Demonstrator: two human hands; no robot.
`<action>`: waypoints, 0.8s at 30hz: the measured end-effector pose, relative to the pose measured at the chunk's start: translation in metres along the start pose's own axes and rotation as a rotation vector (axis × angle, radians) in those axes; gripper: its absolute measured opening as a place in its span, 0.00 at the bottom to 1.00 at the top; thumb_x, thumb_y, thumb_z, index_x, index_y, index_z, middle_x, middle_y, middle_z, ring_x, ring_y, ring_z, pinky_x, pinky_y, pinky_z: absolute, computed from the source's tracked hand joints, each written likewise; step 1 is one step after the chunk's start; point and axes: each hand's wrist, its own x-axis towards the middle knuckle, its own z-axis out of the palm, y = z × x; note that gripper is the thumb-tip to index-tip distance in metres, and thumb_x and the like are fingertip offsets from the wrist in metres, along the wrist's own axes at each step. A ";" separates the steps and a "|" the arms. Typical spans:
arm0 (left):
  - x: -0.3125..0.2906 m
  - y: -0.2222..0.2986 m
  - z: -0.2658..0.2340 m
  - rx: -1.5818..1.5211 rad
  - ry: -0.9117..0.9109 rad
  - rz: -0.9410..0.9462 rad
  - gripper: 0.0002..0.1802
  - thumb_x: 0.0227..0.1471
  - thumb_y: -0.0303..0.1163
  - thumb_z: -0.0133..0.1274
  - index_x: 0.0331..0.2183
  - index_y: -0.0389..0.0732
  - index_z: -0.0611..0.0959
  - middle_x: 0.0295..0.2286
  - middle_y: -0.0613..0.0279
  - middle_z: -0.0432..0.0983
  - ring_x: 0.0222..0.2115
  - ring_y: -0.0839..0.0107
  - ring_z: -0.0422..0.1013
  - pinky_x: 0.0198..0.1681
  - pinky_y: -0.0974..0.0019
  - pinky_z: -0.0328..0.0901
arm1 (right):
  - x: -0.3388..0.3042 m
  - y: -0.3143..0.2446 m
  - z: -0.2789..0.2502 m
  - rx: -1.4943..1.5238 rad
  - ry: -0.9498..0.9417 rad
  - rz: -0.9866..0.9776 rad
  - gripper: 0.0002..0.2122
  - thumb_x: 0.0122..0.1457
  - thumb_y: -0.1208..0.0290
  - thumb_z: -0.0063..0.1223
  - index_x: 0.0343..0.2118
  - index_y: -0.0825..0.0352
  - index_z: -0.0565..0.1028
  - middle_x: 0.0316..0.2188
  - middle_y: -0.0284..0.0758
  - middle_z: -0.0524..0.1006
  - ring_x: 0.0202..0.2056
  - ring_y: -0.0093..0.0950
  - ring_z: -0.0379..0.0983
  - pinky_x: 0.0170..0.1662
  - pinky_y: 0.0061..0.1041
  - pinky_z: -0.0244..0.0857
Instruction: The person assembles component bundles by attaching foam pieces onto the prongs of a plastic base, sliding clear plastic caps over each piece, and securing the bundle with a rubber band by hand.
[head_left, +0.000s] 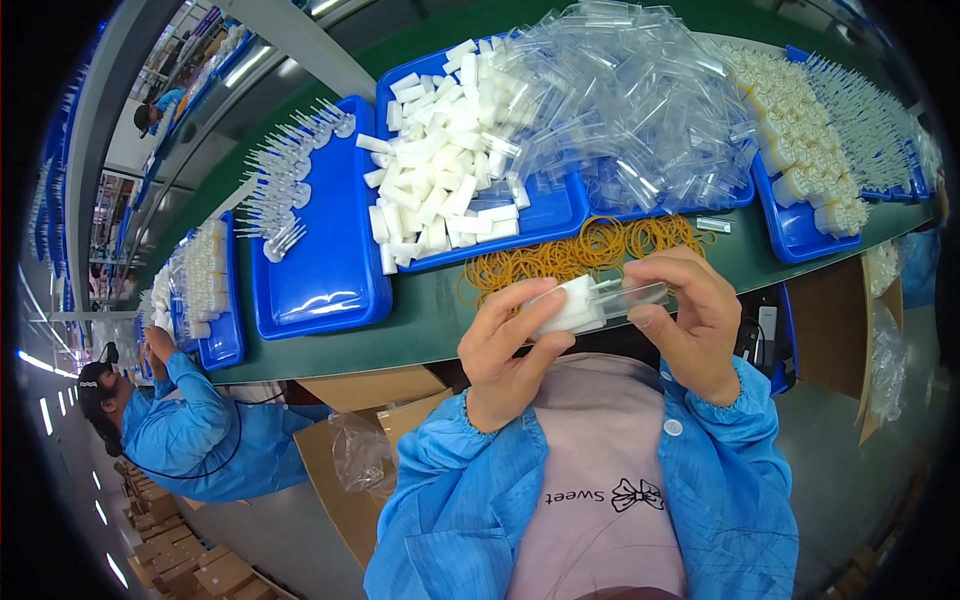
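Note:
My left hand is closed around white plastic pieces, apparently more than one, held above the table's near edge. My right hand pinches a clear flat plastic sleeve between thumb and fingers. The sleeve's left end meets the white pieces; whether it is pushed over one I cannot tell. Just beyond my hands lies a loose spread of yellow-brown rubber bands. Farther off, a heap of similar white pieces fills a blue tray, beside a large pile of clear sleeves.
At the left, a blue tray holds clear stemmed parts. Round clear-and-yellowish parts fill a tray at the right. One clear sleeve lies on the green table. A co-worker in blue works at the far left.

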 end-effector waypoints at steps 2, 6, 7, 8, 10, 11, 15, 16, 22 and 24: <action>-0.001 0.000 0.000 -0.010 -0.014 -0.005 0.20 0.40 0.27 0.64 0.39 0.36 0.82 0.39 0.50 0.75 0.38 0.62 0.73 0.38 0.66 0.69 | -0.003 0.000 0.002 -0.024 0.024 -0.033 0.15 0.48 0.77 0.61 0.40 0.71 0.74 0.33 0.38 0.76 0.34 0.27 0.73 0.38 0.22 0.65; -0.006 -0.002 -0.002 -0.172 -0.082 -0.213 0.17 0.45 0.24 0.60 0.41 0.34 0.81 0.40 0.52 0.74 0.38 0.66 0.72 0.38 0.70 0.67 | -0.011 0.002 0.002 0.083 0.064 -0.007 0.16 0.47 0.81 0.59 0.42 0.72 0.72 0.36 0.40 0.76 0.37 0.28 0.74 0.40 0.23 0.67; -0.006 -0.002 -0.002 -0.172 -0.081 -0.215 0.17 0.45 0.24 0.60 0.41 0.34 0.81 0.40 0.52 0.74 0.38 0.66 0.72 0.38 0.70 0.67 | -0.012 0.003 0.001 0.032 0.016 -0.052 0.16 0.47 0.82 0.59 0.42 0.72 0.72 0.37 0.40 0.76 0.37 0.29 0.74 0.41 0.23 0.67; -0.006 -0.001 -0.003 -0.286 -0.090 -0.298 0.16 0.47 0.23 0.58 0.41 0.34 0.80 0.41 0.52 0.72 0.39 0.67 0.71 0.39 0.71 0.67 | -0.012 0.003 0.001 0.033 0.014 -0.049 0.16 0.47 0.82 0.59 0.42 0.72 0.72 0.37 0.40 0.76 0.37 0.29 0.74 0.41 0.23 0.67; -0.005 0.000 -0.005 -0.398 -0.086 -0.391 0.16 0.48 0.22 0.56 0.42 0.33 0.80 0.42 0.53 0.71 0.40 0.69 0.70 0.40 0.72 0.66 | -0.010 0.000 0.002 -0.085 -0.009 -0.136 0.16 0.46 0.84 0.58 0.40 0.71 0.72 0.38 0.42 0.76 0.38 0.32 0.75 0.40 0.24 0.68; -0.004 0.000 -0.007 -0.409 -0.125 -0.407 0.15 0.49 0.22 0.55 0.42 0.32 0.80 0.42 0.53 0.70 0.41 0.70 0.69 0.40 0.72 0.66 | -0.008 -0.002 0.002 -0.079 -0.022 -0.129 0.16 0.46 0.84 0.58 0.40 0.71 0.72 0.38 0.42 0.76 0.38 0.32 0.75 0.40 0.24 0.68; -0.001 0.000 -0.012 -0.450 -0.200 -0.423 0.15 0.50 0.21 0.54 0.43 0.31 0.79 0.42 0.53 0.70 0.41 0.70 0.68 0.42 0.72 0.65 | -0.005 -0.008 0.002 -0.207 -0.061 -0.261 0.16 0.44 0.86 0.59 0.38 0.70 0.73 0.37 0.42 0.77 0.36 0.34 0.75 0.37 0.25 0.68; 0.000 -0.002 -0.012 -0.485 -0.212 -0.409 0.15 0.51 0.21 0.53 0.43 0.32 0.79 0.41 0.54 0.71 0.41 0.70 0.69 0.42 0.72 0.65 | -0.004 -0.008 0.001 -0.209 -0.067 -0.283 0.16 0.43 0.86 0.59 0.37 0.69 0.73 0.36 0.42 0.77 0.35 0.34 0.75 0.37 0.25 0.68; 0.001 -0.008 -0.018 -0.626 -0.277 -0.521 0.15 0.50 0.24 0.55 0.42 0.34 0.80 0.39 0.57 0.73 0.39 0.72 0.69 0.40 0.72 0.65 | -0.002 -0.015 -0.004 -0.234 -0.172 -0.273 0.14 0.41 0.87 0.59 0.33 0.68 0.75 0.35 0.41 0.78 0.32 0.32 0.76 0.33 0.23 0.68; -0.002 -0.006 -0.019 -0.483 -0.266 -0.456 0.14 0.49 0.24 0.56 0.41 0.35 0.81 0.39 0.57 0.74 0.38 0.72 0.70 0.40 0.71 0.65 | -0.004 -0.014 -0.002 -0.262 -0.151 -0.282 0.13 0.40 0.86 0.60 0.32 0.68 0.75 0.34 0.41 0.78 0.31 0.32 0.76 0.32 0.23 0.68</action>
